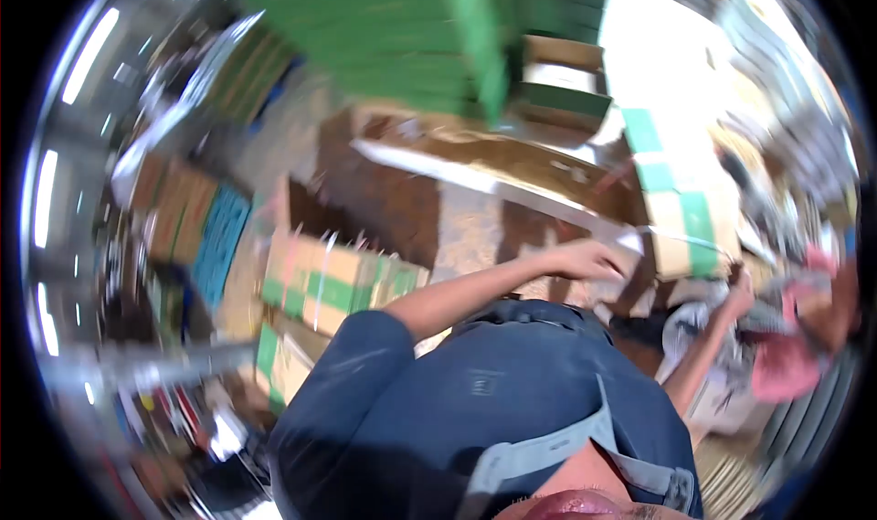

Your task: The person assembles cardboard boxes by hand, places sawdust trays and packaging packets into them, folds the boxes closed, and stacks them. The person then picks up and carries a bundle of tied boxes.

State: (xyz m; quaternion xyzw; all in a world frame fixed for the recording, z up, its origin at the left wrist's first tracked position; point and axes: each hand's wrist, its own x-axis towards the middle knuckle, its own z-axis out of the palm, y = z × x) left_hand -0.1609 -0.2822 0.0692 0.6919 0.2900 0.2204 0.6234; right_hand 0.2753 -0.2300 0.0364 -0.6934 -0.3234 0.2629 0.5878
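Observation:
My left hand (589, 261) reaches across in front of my body, its fingers curled together. Whatever they hold, if anything, is too blurred to make out. Just beyond it stands a bundle of flat cardboard (671, 257) with green bands. A thin white strap (690, 238) curves over the bundle's near end and runs toward my right hand. At the bundle's right corner, my right hand (740, 291) is closed, with the strap's end seemingly in its fingers; blur softens this contact.
A long cardboard tray (512, 154) with a white edge lies ahead, below large green stacks (384, 45). An open green box (564, 81) sits behind it. Strapped cardboard bundles (333, 278) stand at left, near a blue pallet (221, 237). Pink cloth (786, 365) shows at right.

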